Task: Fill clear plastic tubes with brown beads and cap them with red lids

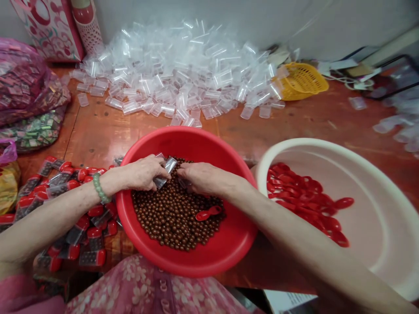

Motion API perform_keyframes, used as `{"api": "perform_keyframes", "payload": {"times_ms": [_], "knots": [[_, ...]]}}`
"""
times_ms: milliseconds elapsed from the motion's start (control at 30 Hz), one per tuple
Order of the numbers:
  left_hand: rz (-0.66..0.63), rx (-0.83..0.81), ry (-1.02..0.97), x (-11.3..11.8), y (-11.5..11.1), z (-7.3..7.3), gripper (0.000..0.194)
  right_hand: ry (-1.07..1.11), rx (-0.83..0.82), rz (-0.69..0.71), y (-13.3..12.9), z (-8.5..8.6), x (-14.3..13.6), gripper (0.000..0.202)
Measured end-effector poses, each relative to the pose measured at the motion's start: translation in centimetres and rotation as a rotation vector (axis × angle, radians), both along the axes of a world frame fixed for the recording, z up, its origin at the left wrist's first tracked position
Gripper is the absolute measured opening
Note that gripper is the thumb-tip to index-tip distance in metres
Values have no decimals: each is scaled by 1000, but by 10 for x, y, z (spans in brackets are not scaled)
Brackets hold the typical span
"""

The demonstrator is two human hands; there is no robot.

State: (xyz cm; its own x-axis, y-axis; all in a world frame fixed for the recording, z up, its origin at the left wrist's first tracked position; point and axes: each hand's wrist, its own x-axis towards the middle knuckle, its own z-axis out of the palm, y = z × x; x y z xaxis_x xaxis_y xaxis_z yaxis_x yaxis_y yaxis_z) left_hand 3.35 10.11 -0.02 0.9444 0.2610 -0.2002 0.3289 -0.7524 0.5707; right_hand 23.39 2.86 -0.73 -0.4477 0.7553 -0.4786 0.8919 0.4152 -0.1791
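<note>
A red basin [240,174] holds a heap of small round brown balls [173,218]. Over the heap, my left hand [147,172] is closed around small clear plastic containers [170,165], tilted between the fingers. My right hand [201,178] reaches down to the balls just beside it, fingers curled. A clear edge shows under those fingers, seemingly another container, mostly hidden by the hand. On the balls near my right wrist lies a small red plastic scoop [208,213].
Clear empty containers [196,83] are piled along the wall, beside a yellow basket [303,80]. A white basin [366,183] at right holds red plastic pieces [304,196]. Filled, red-capped containers [94,237] lie at left, below plastic bags [26,87] of small packets.
</note>
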Motion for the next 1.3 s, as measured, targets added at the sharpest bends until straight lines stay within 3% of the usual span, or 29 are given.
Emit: {"api": "perform_keyframes", "payload": {"times_ms": [100, 233, 467, 633, 800, 1000, 1133, 1200, 1300], "knots": [[-74, -140, -8, 3, 2, -1, 39, -89, 73, -6, -6, -4, -9, 30], [-76, -291, 18, 3, 3, -4, 47, -77, 51, 94, -16, -17, -24, 30], [-45, -187, 18, 4, 3, 1, 36, 105, -70, 211, -17, -15, -20, 25], [-31, -99, 9, 4, 3, 2, 35, 372, -125, 16, -13, -6, -1, 16], [-60, 61, -19, 2, 2, -4, 38, 628, -142, -134, -15, 0, 12, 20], [-44, 242, 130, 6, -9, -2, 23, 724, -226, -305, -23, -1, 15, 29], [-26, 378, 294, 19, -18, 4, 20, 883, -295, -540, -20, -11, 20, 41], [-43, 356, 365, 25, -18, 5, 21, 873, -363, -629, -16, -17, 22, 37], [-102, 277, 430, 28, -12, 4, 27, 685, -301, -569, -9, -21, 23, 24]]}}
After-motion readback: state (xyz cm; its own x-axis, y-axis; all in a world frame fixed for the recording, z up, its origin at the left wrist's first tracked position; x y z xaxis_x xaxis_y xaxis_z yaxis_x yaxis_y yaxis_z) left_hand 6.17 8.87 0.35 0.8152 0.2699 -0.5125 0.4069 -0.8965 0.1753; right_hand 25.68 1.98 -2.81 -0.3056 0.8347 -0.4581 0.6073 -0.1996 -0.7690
